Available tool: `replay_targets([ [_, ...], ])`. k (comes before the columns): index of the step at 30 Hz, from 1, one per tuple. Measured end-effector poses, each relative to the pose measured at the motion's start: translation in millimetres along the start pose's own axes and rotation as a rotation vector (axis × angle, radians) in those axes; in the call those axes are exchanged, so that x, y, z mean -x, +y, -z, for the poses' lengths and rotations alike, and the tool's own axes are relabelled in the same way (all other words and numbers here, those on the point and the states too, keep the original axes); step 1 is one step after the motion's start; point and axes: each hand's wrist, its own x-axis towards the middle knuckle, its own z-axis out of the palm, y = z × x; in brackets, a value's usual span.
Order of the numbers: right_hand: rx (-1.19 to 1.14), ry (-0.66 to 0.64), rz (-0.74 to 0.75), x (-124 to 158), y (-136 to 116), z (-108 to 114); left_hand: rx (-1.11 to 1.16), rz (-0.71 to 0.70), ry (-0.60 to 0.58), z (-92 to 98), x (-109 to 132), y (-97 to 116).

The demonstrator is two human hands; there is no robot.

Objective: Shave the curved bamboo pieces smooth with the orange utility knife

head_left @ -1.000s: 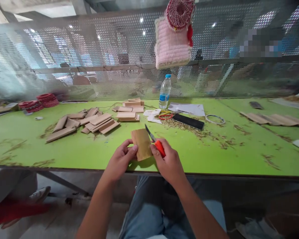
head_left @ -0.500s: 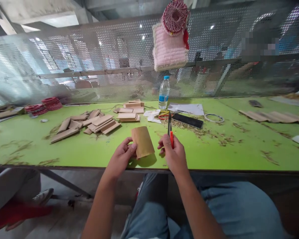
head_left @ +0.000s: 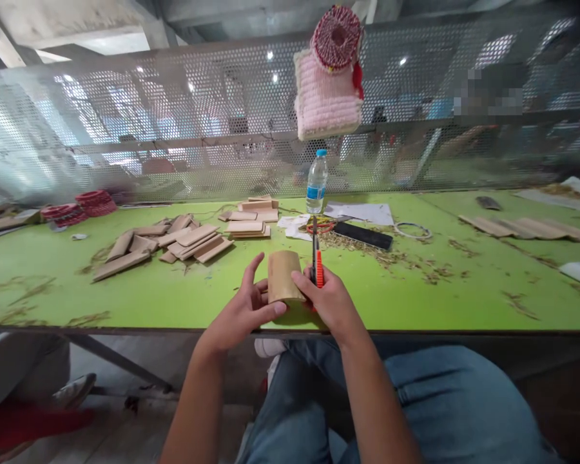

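Observation:
A curved, tan piece of bamboo [head_left: 284,276] is held just above the front edge of the table. My left hand [head_left: 244,306] is spread at its left side, index finger raised and thumb stretched along the lower edge; its other fingers are partly hidden behind the piece. With its thumb pressed on the front right of the bamboo, my right hand [head_left: 332,298] grips it. The same hand also holds a utility knife [head_left: 319,267] with an orange handle, its dark blade pointing up.
Several bamboo slats [head_left: 193,241] lie piled on the green table [head_left: 174,296] at left. Behind my hands are a water bottle [head_left: 317,183], a black phone [head_left: 362,236] and scattered shavings [head_left: 391,254]. A perforated metal screen [head_left: 198,116] rises along the back.
The bamboo piece has turned more upright and moved slightly right. My right hand has come in with the knife and taken hold of it. My left hand's fingers have spread.

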Motion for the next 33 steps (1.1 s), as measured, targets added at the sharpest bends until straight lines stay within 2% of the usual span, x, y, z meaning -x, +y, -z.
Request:
replay_targets([
  [7, 0.066, -0.036, 0.023, 4.9, -0.6, 6.3, 0.034, 0.034, -0.070, 2.1, 0.9, -0.6],
  [13, 0.094, -0.040, 0.039, 9.4, -0.8, 10.5, -0.005, 0.068, -0.078, 1.5, 2.7, 0.5],
  [21, 0.126, -0.050, 0.068, 11.6, -0.6, 12.9, -0.018, 0.081, -0.049, -2.0, 3.4, 1.4],
  [33, 0.101, -0.014, 0.055, 11.4, -2.2, 10.9, -0.190, 0.047, 0.060, -3.7, 2.9, 2.4],
])
